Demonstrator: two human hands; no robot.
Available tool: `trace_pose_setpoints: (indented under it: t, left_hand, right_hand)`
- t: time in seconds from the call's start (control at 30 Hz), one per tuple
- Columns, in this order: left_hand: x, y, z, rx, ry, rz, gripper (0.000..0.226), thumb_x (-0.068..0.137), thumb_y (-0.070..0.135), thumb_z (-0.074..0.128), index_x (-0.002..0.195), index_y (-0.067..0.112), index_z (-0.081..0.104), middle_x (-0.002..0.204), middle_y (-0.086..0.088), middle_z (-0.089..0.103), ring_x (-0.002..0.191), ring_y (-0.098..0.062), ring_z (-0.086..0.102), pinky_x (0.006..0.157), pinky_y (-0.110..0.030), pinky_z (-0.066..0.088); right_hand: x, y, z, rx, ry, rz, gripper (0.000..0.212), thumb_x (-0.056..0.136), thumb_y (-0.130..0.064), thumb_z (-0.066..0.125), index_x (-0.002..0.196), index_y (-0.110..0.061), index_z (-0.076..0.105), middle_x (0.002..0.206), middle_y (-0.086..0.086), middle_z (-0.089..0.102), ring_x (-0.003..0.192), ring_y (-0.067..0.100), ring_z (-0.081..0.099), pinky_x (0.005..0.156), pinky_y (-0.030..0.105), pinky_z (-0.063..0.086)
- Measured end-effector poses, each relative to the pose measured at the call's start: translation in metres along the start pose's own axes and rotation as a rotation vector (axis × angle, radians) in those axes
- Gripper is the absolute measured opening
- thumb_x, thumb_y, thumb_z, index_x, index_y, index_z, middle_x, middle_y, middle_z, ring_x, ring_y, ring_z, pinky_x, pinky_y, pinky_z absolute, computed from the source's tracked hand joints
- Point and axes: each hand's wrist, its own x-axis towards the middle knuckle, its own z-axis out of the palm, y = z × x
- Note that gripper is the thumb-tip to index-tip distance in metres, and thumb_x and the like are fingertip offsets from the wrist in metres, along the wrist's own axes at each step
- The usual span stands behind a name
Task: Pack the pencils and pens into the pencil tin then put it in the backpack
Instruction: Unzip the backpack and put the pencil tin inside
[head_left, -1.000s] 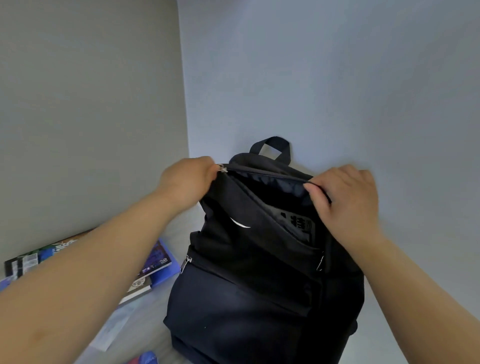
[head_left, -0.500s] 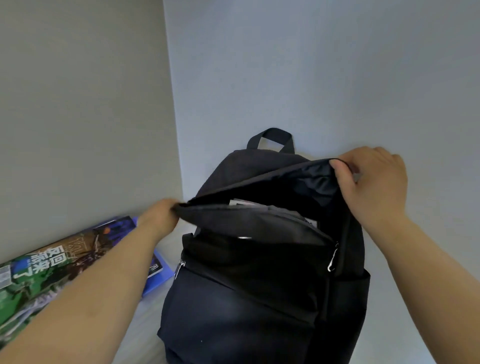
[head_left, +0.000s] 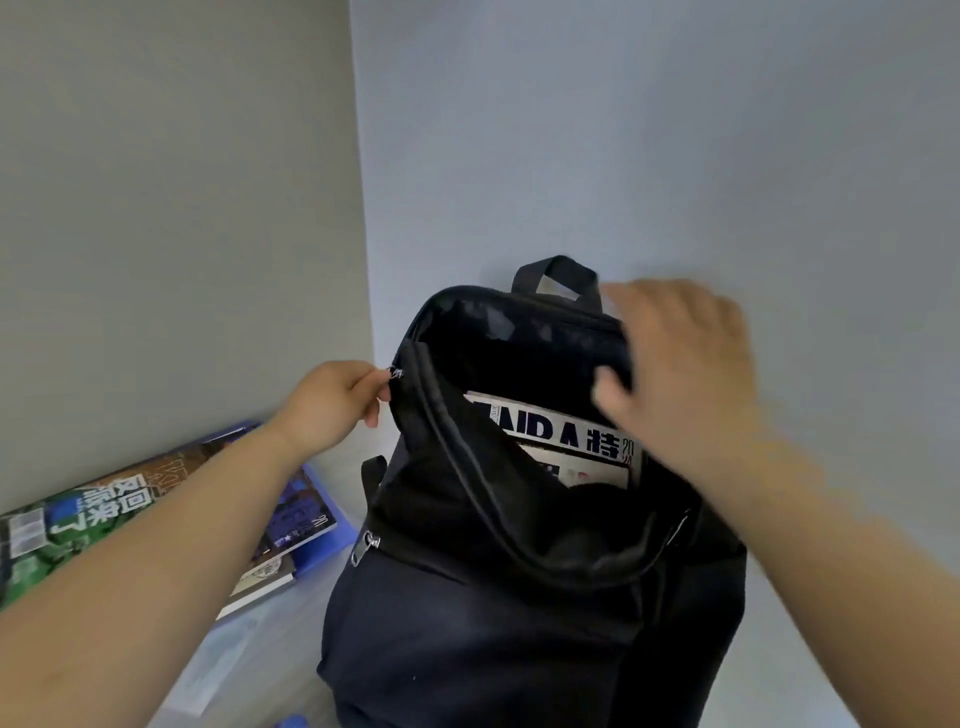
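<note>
Our left hand (head_left: 332, 410) is pinching the left rim of the black backpack (head_left: 467, 649) between thumb and curled fingers, just beside a silver zip pull (head_left: 396, 372). Our right hand (head_left: 675, 364) is showing motion-blurred at the right rim of the opening. We are unable to tell whether it is gripping the fabric or lying loose on it. The backpack is standing upright in the corner, its back to the pale wall (head_left: 623, 130), with its carry handle (head_left: 556, 273) on top and its main compartment gaping wide. Inside, we are seeing a magazine (head_left: 550, 436) standing near the rear panel. To the left, partly under our forearm, a green-covered magazine (head_left: 104, 514) and a blue book (head_left: 317, 512) are lying in a loose stack.
</note>
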Motion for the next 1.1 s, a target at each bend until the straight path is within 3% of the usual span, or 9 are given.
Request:
trace_pose_setpoints:
  t: [0.13, 0.23, 0.37, 0.6, 0.7, 0.83, 0.97, 1.03, 1.1]
  left_hand:
    - [-0.005, 0.013, -0.013, -0.036, -0.021, 0.062, 0.039, 0.094, 0.02, 0.039, 0.058, 0.021, 0.053, 0.033, 0.019, 0.056, 0.047, -0.005, 0.049, 0.056, -0.009, 0.037]
    - [-0.017, 0.013, -0.023, -0.075, 0.001, 0.078, 0.039, 0.093, 0.018, 0.04, 0.057, 0.02, 0.053, 0.032, 0.018, 0.056, 0.042, 0.005, 0.051, 0.052, -0.002, 0.036]
    - [-0.026, 0.012, -0.036, -0.143, 0.026, 0.059, 0.039, 0.093, 0.014, 0.039, 0.058, 0.018, 0.054, 0.031, 0.016, 0.056, 0.039, 0.005, 0.05, 0.048, 0.001, 0.037]
    - [-0.017, 0.036, -0.04, -0.176, -0.008, 0.037, 0.038, 0.093, 0.018, 0.039, 0.057, 0.014, 0.051, 0.029, 0.009, 0.055, 0.031, 0.001, 0.047, 0.041, -0.002, 0.035]
    - [-0.006, 0.047, -0.039, -0.134, 0.007, 0.032, 0.042, 0.092, 0.021, 0.042, 0.051, 0.014, 0.049, 0.026, 0.007, 0.05, 0.028, -0.002, 0.042, 0.047, -0.014, 0.038]
    - [0.0, 0.036, -0.032, -0.038, -0.057, -0.06, 0.027, 0.088, 0.008, 0.046, 0.062, 0.003, 0.05, 0.055, -0.008, 0.048, 0.053, -0.016, 0.039, 0.049, -0.021, 0.035]
    - [-0.009, -0.012, -0.01, 0.125, -0.107, -0.219, 0.034, 0.089, -0.002, 0.044, 0.058, 0.012, 0.046, 0.085, -0.01, 0.051, 0.087, -0.017, 0.041, 0.069, -0.024, 0.034]
    - [-0.016, -0.03, -0.001, 0.077, -0.115, -0.256, 0.038, 0.089, -0.002, 0.043, 0.057, 0.018, 0.043, 0.077, -0.006, 0.055, 0.082, -0.017, 0.044, 0.061, -0.012, 0.041]
    - [-0.02, -0.037, 0.003, 0.072, -0.168, -0.254, 0.036, 0.088, -0.003, 0.043, 0.056, 0.013, 0.046, 0.066, -0.013, 0.054, 0.071, -0.018, 0.039, 0.057, -0.022, 0.038]
  right_hand:
    - [0.017, -0.038, 0.013, -0.218, -0.222, -0.14, 0.057, 0.065, -0.023, 0.076, 0.115, -0.007, 0.055, 0.105, 0.013, 0.067, 0.095, 0.031, 0.062, 0.077, 0.035, 0.047]
    - [0.038, -0.036, 0.001, -0.292, -0.14, -0.027, 0.025, 0.068, -0.019, 0.074, 0.088, -0.009, 0.063, 0.077, 0.008, 0.07, 0.067, 0.026, 0.065, 0.052, 0.024, 0.027]
    - [0.057, -0.023, -0.01, 0.021, -0.215, 0.038, 0.027, 0.095, -0.021, 0.039, 0.113, -0.011, 0.055, 0.112, 0.015, 0.064, 0.101, 0.035, 0.058, 0.071, 0.035, 0.041]
    - [0.088, -0.012, -0.046, 0.19, -0.075, 0.147, 0.027, 0.092, -0.022, 0.043, 0.111, -0.012, 0.06, 0.115, 0.016, 0.064, 0.107, 0.036, 0.055, 0.085, 0.038, 0.044]
    - [0.097, 0.0, -0.056, 0.166, -0.074, 0.156, 0.028, 0.092, -0.022, 0.044, 0.111, -0.011, 0.061, 0.117, 0.017, 0.063, 0.109, 0.037, 0.054, 0.089, 0.04, 0.043]
    - [0.096, 0.015, -0.067, 0.1, -0.097, 0.16, 0.027, 0.092, -0.022, 0.045, 0.112, -0.012, 0.061, 0.117, 0.018, 0.063, 0.109, 0.036, 0.054, 0.087, 0.037, 0.042]
    - [0.081, 0.016, -0.062, 0.107, -0.151, 0.168, 0.026, 0.091, -0.022, 0.046, 0.109, -0.013, 0.063, 0.113, 0.018, 0.064, 0.106, 0.036, 0.054, 0.084, 0.036, 0.043]
    - [0.076, 0.013, -0.059, 0.117, -0.185, 0.145, 0.026, 0.091, -0.022, 0.046, 0.108, -0.013, 0.063, 0.111, 0.017, 0.065, 0.104, 0.035, 0.055, 0.082, 0.035, 0.043]
    - [0.074, 0.012, -0.056, 0.141, -0.177, 0.145, 0.026, 0.091, -0.021, 0.047, 0.107, -0.012, 0.064, 0.11, 0.016, 0.066, 0.103, 0.035, 0.056, 0.083, 0.036, 0.044]
